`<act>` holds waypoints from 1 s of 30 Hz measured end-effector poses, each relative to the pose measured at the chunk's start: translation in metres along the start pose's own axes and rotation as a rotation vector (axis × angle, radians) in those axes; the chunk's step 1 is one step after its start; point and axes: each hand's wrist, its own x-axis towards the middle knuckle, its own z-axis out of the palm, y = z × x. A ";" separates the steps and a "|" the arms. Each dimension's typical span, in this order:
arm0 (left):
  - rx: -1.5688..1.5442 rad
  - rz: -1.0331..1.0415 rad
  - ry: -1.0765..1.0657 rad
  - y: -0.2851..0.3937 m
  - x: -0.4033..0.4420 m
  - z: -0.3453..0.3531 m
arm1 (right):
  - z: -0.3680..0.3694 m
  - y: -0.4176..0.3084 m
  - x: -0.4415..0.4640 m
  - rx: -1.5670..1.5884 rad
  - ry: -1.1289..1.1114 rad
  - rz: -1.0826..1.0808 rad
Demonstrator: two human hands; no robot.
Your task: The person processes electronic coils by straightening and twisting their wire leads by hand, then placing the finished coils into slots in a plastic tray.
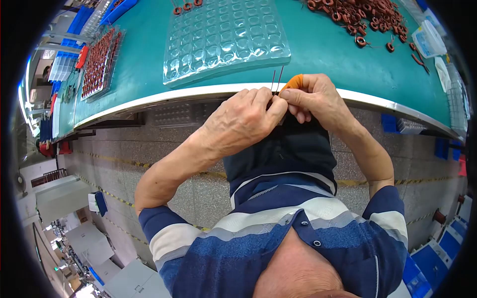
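Together, the left hand [247, 115] and right hand [318, 99] meet at the near edge of the tabletop [134, 59], fingers pinched around the base of two thin wires [280, 77]; a clear blister tray [226, 37] lies just beyond, toroidal coils [365, 17] heaped rightward.

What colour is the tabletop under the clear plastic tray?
Flat tabletop: teal green, best in the head view.

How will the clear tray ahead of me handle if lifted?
The clear tray is probably light for its size, since it looks like thin moulded plastic. So broad a sheet may flex, and the red coils toward its far side could spill if it tilts.
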 end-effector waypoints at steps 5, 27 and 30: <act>0.129 -0.012 0.041 -0.005 -0.009 0.006 | 0.013 0.000 0.010 -0.138 0.069 -0.079; -1.180 -0.602 0.572 0.003 -0.032 0.048 | 0.040 -0.008 0.026 -0.011 0.070 -0.209; -1.355 -0.598 0.639 0.005 -0.033 0.047 | 0.041 -0.009 0.029 0.066 -0.007 -0.238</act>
